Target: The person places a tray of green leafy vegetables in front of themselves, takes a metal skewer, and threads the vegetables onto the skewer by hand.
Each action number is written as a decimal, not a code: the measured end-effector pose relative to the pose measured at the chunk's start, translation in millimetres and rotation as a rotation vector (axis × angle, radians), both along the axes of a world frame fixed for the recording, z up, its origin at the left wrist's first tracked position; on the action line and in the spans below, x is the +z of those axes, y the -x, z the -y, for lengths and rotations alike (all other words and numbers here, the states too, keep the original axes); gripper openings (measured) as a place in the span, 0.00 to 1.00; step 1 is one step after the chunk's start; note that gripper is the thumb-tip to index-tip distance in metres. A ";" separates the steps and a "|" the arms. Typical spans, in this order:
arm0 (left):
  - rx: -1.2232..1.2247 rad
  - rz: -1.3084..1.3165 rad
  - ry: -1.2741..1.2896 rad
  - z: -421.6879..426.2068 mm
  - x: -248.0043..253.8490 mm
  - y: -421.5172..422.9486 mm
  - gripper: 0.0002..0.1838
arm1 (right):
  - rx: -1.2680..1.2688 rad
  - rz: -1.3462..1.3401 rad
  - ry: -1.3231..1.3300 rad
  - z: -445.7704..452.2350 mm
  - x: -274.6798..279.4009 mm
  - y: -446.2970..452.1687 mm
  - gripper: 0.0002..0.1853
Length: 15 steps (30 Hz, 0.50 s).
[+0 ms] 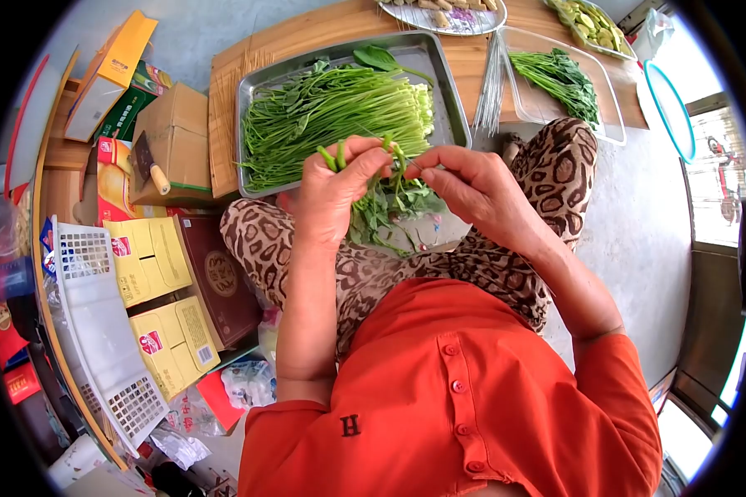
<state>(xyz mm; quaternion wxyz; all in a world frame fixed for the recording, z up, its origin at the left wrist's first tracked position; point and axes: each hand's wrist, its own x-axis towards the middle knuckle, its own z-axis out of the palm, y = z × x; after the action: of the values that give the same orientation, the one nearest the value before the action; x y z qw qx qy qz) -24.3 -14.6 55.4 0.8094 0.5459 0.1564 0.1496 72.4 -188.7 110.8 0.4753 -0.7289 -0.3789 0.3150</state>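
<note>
My left hand (337, 186) is closed around a few green stems (329, 158), whose ends poke out between the fingers. Close beside it on the right, my right hand (472, 186) pinches a thin skewer (415, 164) near the stems. Leafy greens (389, 209) hang below both hands, above my lap. Just beyond, a metal tray (448, 83) holds a large heap of green stalks (331, 116) with pale cut ends facing right. One broad leaf lies across the heap's top.
Thin metal skewers (492, 83) lie right of the tray, beside a clear container (609, 103) of greens. A plate (464, 23) of food stands at the back. Boxes (174, 137) and a white basket (99, 306) are on the left.
</note>
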 end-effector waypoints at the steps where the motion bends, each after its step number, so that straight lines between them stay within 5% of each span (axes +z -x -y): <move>1: -0.026 0.036 -0.078 5.9 4.9 2.5 0.11 | -0.026 -0.017 -0.005 1.1 6.2 3.2 0.10; 3: -0.027 0.029 -0.187 6.6 3.4 1.4 0.11 | -0.044 -0.040 -0.013 -2.3 2.4 -2.0 0.10; 6: 0.212 0.007 -0.737 13.0 10.2 1.0 0.11 | -0.148 -0.106 -0.075 -6.3 -9.7 -8.7 0.10; 15: 0.087 0.052 -0.819 24.8 2.4 -0.1 0.09 | -0.141 -0.109 -0.188 -29.7 -18.9 -0.4 0.06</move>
<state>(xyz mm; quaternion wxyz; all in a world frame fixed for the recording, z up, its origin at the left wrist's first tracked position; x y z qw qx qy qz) -24.2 -39.4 57.8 0.5219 0.8117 0.0867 0.2473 72.9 -159.0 91.9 0.5825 -0.6876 -0.3283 0.2830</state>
